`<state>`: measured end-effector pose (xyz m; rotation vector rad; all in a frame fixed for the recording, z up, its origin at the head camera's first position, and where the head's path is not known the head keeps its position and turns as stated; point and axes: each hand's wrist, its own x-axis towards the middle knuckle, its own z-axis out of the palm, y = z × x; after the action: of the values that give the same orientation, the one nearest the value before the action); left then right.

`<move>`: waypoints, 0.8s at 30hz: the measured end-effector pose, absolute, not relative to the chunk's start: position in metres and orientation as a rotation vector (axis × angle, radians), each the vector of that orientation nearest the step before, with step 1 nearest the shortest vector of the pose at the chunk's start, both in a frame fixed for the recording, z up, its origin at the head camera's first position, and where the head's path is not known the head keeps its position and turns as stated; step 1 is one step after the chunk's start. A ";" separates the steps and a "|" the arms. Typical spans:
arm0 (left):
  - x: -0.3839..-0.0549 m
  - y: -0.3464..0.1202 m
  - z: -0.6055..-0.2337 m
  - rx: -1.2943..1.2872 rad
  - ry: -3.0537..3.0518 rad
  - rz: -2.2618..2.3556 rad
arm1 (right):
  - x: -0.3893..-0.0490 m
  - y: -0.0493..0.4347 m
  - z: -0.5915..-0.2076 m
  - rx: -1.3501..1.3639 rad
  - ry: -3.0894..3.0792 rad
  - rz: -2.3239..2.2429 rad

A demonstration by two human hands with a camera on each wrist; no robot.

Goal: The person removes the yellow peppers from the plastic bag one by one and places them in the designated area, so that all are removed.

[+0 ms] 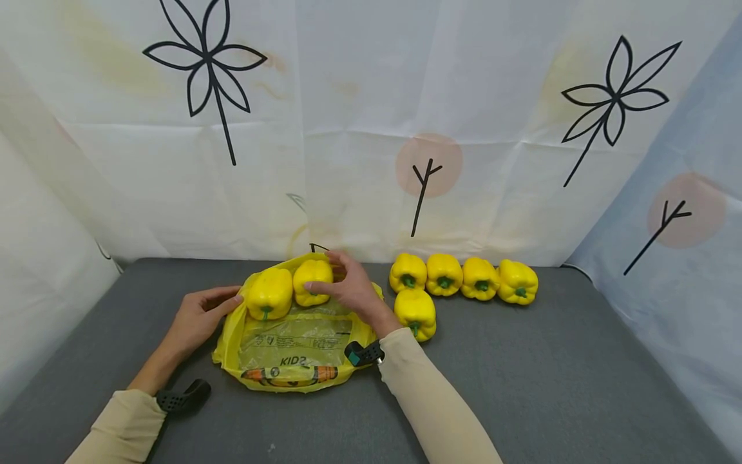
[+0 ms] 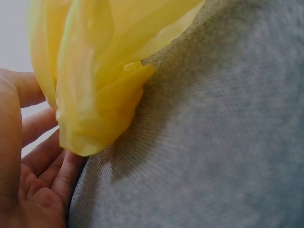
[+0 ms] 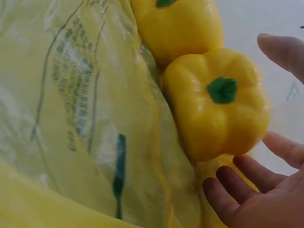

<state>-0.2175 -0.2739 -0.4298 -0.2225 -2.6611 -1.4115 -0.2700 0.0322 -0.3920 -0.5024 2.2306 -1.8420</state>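
Observation:
A yellow plastic bag (image 1: 295, 380) lies spread on the grey table, its rim raised around a see-through printed panel. Two yellow bell peppers sit in its far part: a left pepper (image 1: 269, 293) and a right pepper (image 3: 216, 107). At the bag's left rim, my left hand (image 1: 199, 316) holds the plastic between thumb and fingers; in the left wrist view the folds (image 2: 95, 109) partly hide the fingertips. My right hand (image 1: 353, 287) is around the right pepper with thumb and fingers spread. In the right wrist view its thumb stands apart from the pepper, while the fingertips are close beneath it.
Right of the bag, several more yellow peppers stand in a row (image 1: 444, 274) along the table's back edge, with one pepper (image 1: 415, 312) in front of the row's left end. A patterned white cloth (image 1: 359, 180) hangs behind the grey table (image 1: 522, 386).

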 end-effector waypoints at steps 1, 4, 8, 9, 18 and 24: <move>-0.218 -0.274 -0.430 -0.221 -2.662 -1.412 | -0.270 0.032 -0.393 -0.504 2.225 -1.842; -0.218 -0.274 -0.430 -0.219 -2.662 -1.413 | -0.271 0.031 -0.395 -0.506 2.214 -1.845; -0.217 -0.274 -0.429 -0.220 -2.657 -1.417 | -0.273 0.030 -0.399 -0.498 2.200 -1.850; -0.217 -0.274 -0.429 -0.222 -2.654 -1.417 | -0.273 0.030 -0.399 -0.494 2.195 -1.852; -0.217 -0.275 -0.429 -0.221 -2.653 -1.430 | -0.273 0.032 -0.405 -0.505 2.111 -1.859; -0.217 -0.275 -0.429 -0.225 -2.645 -1.432 | -0.274 0.031 -0.409 -0.524 2.101 -1.862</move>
<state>-0.2169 -0.2746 -0.4294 -0.2252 -2.6450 -1.4323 -0.2740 0.0312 -0.4092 -0.5236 2.1007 -1.8619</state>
